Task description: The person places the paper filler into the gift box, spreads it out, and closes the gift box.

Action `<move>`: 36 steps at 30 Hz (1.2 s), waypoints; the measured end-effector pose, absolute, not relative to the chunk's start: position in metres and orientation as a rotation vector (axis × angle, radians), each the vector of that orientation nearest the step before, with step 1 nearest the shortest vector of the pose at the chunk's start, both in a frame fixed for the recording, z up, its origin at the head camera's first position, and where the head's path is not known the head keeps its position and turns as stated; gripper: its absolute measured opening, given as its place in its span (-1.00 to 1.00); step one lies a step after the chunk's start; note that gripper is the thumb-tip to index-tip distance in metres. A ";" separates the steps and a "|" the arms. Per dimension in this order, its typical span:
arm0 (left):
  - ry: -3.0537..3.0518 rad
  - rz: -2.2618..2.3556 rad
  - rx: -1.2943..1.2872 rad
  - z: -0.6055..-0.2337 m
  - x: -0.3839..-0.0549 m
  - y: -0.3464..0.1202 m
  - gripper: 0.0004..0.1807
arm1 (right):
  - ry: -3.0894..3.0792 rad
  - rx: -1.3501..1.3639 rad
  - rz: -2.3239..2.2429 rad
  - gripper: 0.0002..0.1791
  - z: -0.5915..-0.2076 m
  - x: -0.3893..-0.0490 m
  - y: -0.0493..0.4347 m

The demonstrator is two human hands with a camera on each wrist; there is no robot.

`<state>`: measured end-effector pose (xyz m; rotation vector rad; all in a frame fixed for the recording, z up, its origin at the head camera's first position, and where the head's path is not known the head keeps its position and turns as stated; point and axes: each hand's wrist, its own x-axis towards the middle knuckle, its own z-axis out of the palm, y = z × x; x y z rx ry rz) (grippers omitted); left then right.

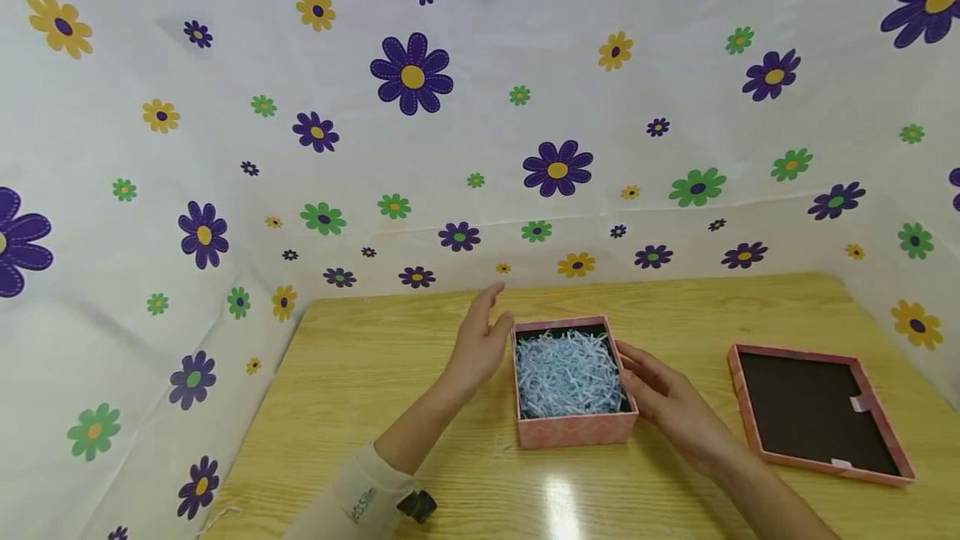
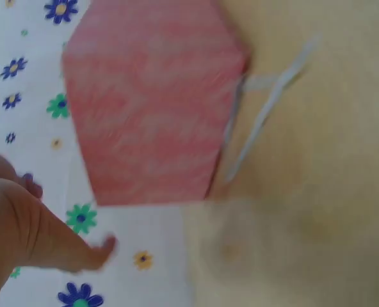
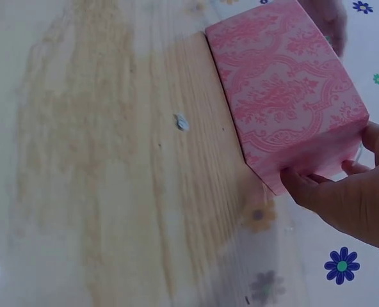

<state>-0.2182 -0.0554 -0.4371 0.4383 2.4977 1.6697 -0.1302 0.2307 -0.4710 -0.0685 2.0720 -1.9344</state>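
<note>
A pink patterned gift box [image 1: 577,430] stands uncovered on the table, filled with pale blue shredded paper [image 1: 570,373]. My left hand [image 1: 483,340] is beside the box's left wall, its fingers pointing forward and apart, holding nothing. In the left wrist view, that hand [image 2: 42,224] is apart from the box's pink side [image 2: 151,121]. At the right wall my right hand [image 1: 667,394] holds the box, thumb at the rim and fingers along the outside. The right wrist view has this hand [image 3: 349,198] touching the box's side [image 3: 285,83].
The pink lid [image 1: 821,407] with a black inside lies to the right, its inner side up. A wooden table [image 1: 360,382] bears both. A flower-printed white cloth [image 1: 480,140] hangs behind and at the sides. Small paper scraps [image 3: 181,121] lie near the box.
</note>
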 end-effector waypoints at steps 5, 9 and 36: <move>2.241 1.791 0.023 -0.464 -0.177 -0.047 -0.25 | 2.154 -0.028 -1.947 -0.27 -0.473 -0.125 0.224; 2.119 1.854 -0.006 -0.478 -0.161 -0.038 -0.24 | 2.248 -0.030 -1.937 -0.29 -0.474 -0.125 0.217; 2.349 2.203 0.035 -0.460 -0.177 -0.031 -0.31 | 2.286 -0.057 -1.952 -0.25 -0.473 -0.150 0.221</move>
